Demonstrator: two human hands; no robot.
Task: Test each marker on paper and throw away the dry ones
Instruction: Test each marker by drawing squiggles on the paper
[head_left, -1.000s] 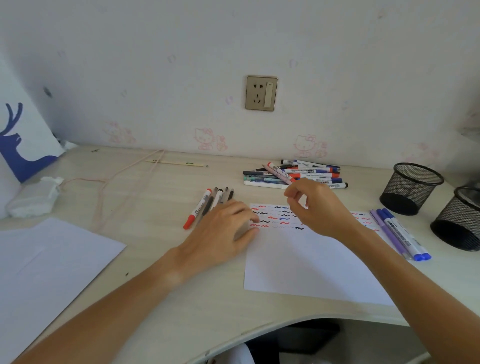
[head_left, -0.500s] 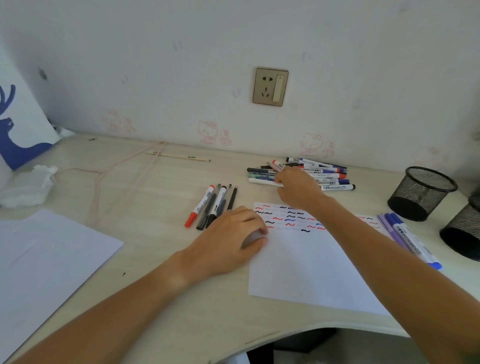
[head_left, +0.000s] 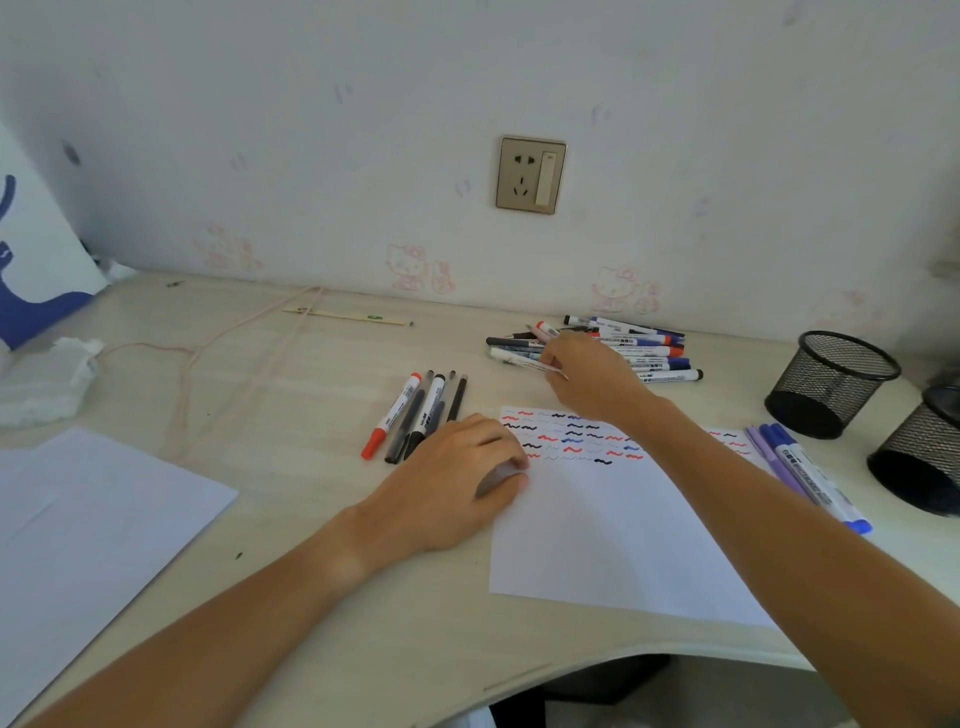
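Now past the paper, the right hand has reached the pile, fingers curling onto a marker (next test); left hand presses the paper, relaxed.

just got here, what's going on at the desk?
A person is testing markers. The left hand rests at the edge of the test paper, already covered in red, black and blue squiggles. The right hand reaches into the marker pile by the wall and closes on a white marker. Smaller marker groups lie either side of the paper.
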